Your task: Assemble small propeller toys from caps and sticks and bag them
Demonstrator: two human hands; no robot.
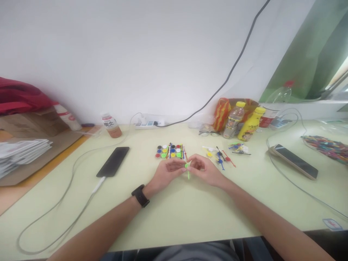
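Over the middle of the table, a bright green plastic arrow piece (188,175) is pinched between the fingertips of both hands, its thin end pointing down toward me. My left hand (164,174), with a black watch on the wrist, closes on it from the left. My right hand (206,170) closes on it from the right. Just beyond my hands lie rows of colored round discs (164,155) and a group of thin colored arrow pieces (170,148), partly hidden by my fingers. More loose arrow pieces (219,156) in blue, white, yellow and red lie to the right.
A black phone (113,162) on a white cable lies left; another phone (296,161) lies right. At the back stand a brown-drink bottle (111,125), a power strip (146,124), glasses (209,133) and a yellow bottle (250,125). Colorful pieces (326,148) are heaped far right.
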